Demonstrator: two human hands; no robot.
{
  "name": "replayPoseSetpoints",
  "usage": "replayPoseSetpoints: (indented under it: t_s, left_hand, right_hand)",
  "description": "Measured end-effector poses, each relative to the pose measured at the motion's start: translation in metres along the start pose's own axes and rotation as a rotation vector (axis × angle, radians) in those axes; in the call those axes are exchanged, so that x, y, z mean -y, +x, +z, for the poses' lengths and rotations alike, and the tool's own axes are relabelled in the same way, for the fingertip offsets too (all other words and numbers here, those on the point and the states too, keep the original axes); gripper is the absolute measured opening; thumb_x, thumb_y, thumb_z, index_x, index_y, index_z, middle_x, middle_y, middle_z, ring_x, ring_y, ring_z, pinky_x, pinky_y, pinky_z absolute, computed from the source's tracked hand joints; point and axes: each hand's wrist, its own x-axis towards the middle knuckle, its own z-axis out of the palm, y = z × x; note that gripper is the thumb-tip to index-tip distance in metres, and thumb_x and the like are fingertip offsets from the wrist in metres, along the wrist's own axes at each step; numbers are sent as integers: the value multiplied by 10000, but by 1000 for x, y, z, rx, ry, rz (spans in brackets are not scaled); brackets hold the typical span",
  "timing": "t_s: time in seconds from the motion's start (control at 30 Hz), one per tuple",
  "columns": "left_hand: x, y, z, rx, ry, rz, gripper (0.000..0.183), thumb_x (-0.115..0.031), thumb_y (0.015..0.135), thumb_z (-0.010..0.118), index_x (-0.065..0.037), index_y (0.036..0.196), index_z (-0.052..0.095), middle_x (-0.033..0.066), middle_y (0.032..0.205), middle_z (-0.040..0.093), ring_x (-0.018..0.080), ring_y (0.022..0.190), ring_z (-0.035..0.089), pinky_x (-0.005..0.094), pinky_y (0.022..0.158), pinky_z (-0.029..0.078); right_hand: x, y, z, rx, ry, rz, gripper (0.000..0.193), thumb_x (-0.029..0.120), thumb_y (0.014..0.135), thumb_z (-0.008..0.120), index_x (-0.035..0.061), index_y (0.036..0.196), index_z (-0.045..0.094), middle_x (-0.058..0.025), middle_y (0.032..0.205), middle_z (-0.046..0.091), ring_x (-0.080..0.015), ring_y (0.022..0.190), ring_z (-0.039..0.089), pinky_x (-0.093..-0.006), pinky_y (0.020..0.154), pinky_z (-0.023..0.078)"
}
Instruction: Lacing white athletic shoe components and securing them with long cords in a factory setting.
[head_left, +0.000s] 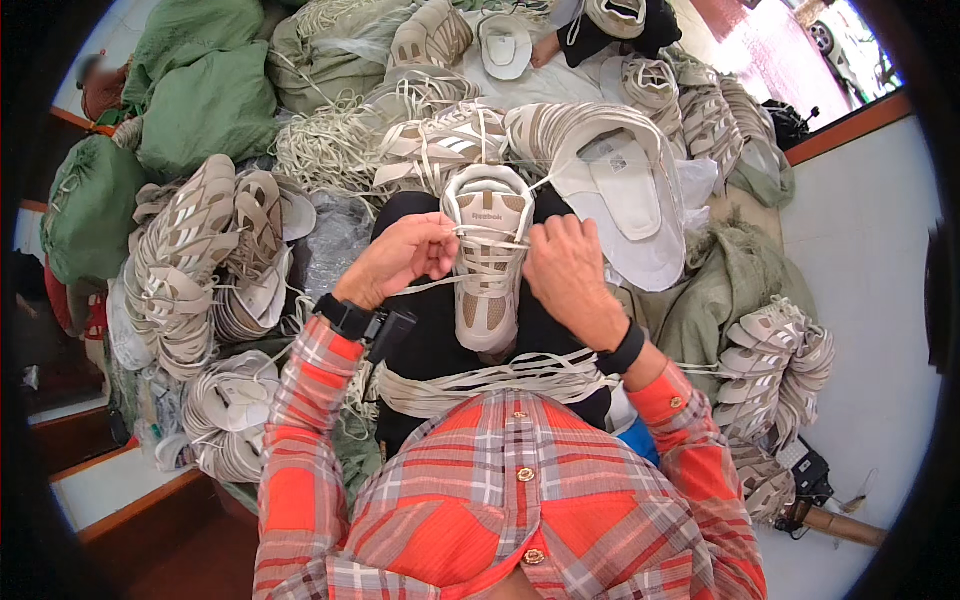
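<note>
A beige and white sneaker upper point(487, 262) lies over my lap, its heel opening away from me and its toe toward me. White shoelace point(490, 238) crosses its tongue and passes through several eyelet rows. My left hand point(412, 258) is at the sneaker's left edge, thumb and forefinger pinched on the lace. At the right edge, my right hand point(572, 268) is closed on the lace too, its fingertips partly hidden behind the knuckles. A loose lace end trails below my left hand. A bundle of white laces point(500, 382) lies across my thighs.
Stacked flat uppers point(185, 265) stand at the left, and more uppers point(765, 365) at the right. Beyond my knees are a fanned stack of white-lined uppers point(620, 190) and a heap of laces point(330, 150). Green sacks point(205, 90) sit at the far left.
</note>
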Motion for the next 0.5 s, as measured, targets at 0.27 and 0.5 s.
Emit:
replayPoseSetpoints:
  t_s: [0.27,0.5]
  left_hand:
    - [31,9,-6,120,-443,54,123,-176,903,518,-62,871,551,32,815,599,141,703,568,270,638,464]
    - [38,7,-6,16,-626,116,145,-171,904,512,-31,877,537,55,828,551,163,710,511,288,648,444]
  right_hand:
    - [-41,2,-34,297,525,283,119,80,786,646,3,802,557,-69,741,550,-154,607,586,-274,491,433]
    - [-49,-23,-78,302,1353,162,198,141,697,796,20,731,643,28,689,523,-58,601,444,-228,529,338]
